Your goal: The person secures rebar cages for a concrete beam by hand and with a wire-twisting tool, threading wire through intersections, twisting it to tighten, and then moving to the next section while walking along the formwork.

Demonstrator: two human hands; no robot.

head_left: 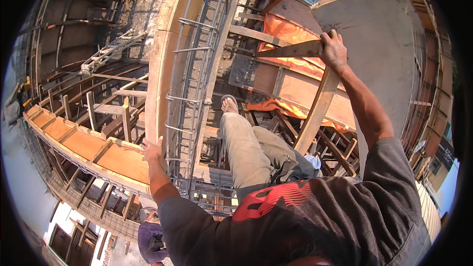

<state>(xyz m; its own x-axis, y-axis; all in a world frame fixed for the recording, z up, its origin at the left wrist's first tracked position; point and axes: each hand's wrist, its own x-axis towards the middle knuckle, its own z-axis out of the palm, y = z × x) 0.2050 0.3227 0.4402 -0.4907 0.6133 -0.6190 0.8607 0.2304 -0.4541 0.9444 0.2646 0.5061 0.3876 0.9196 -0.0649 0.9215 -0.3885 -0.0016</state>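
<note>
My right hand [335,51] is closed at the wide end of what looks like a handsaw [290,49], its brown blade tapering to the left. Below that hand, a wooden plank [318,111] slopes down to the left. My left hand [153,151] lies with fingers stretched out against the lower part of a long upright-running formwork board [158,76]. Beside this board runs a cage of steel reinforcing bars [194,69] with bent ties. My sandalled foot [229,104] is stretched forward next to the cage.
A large grey panel [382,34] stands at the right. Orange sheeting [278,32] lies among boards ahead. Curved plywood formwork [84,145] and a ladder [111,51] are at the left. Another person [152,241] in purple is lower down. Gaps open between the timbers.
</note>
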